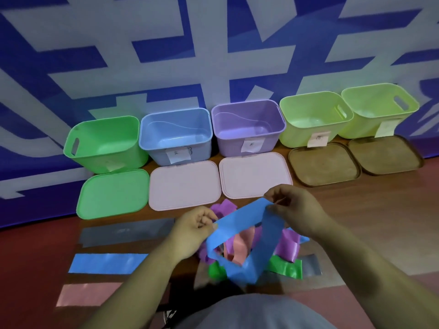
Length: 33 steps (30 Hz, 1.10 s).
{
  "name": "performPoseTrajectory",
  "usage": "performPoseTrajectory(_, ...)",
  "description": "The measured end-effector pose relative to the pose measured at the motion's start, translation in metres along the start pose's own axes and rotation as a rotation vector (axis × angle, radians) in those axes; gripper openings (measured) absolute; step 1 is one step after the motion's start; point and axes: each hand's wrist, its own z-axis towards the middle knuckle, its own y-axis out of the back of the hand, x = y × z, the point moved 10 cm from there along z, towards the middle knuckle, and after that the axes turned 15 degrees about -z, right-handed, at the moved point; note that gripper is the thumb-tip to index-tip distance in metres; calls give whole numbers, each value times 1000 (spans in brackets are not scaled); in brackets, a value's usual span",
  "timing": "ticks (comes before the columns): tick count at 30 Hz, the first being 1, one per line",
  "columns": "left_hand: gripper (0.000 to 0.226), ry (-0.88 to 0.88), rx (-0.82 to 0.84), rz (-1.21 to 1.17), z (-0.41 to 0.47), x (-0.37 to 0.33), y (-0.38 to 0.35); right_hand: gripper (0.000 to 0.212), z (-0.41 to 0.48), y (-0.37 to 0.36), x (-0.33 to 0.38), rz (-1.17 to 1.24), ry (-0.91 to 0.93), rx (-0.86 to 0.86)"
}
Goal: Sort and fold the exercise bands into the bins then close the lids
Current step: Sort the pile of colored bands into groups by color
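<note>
Grey shirt front below; blue band held up over the pile.
Five open bins line the wall, the blue bin second from left, each with a lid lying flat before it; the tangled pile of purple, pink and green bands sits on the floor under the loop. Both my left hand and my right hand pinch its top edge between curled fingers and thumb. It looks thin, light, limp and stretchy, so I judge it best flattened and taken at its two ends for folding.
</note>
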Motion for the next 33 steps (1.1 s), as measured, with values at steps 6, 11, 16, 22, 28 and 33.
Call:
performPoseTrajectory(6, 22, 22, 31, -32, -12, -15, 50, 25, 18, -28, 42, 129, 7, 29)
performPoseTrajectory(11, 29, 34, 19, -133, -28, -26, 96, 27, 31, -61, 86, 358, -37, 89)
performPoseTrajectory(16, 33, 68, 63, -81, -42, -25, 143, 23, 40, -90, 124, 422, -57, 56)
performPoseTrajectory(22, 30, 99, 37, 67, -55, -4, 214, 16, 40, -126, 137, 349, -107, 21)
performPoseTrajectory(28, 38, 77, -35, 98, -48, 10, 232, 21, 26, -159, 171, 225, -19, 65)
performPoseTrajectory(33, 67, 11, 89, 129, -21, 1, 197, 25, 17, -160, 203, 191, 34, 95)
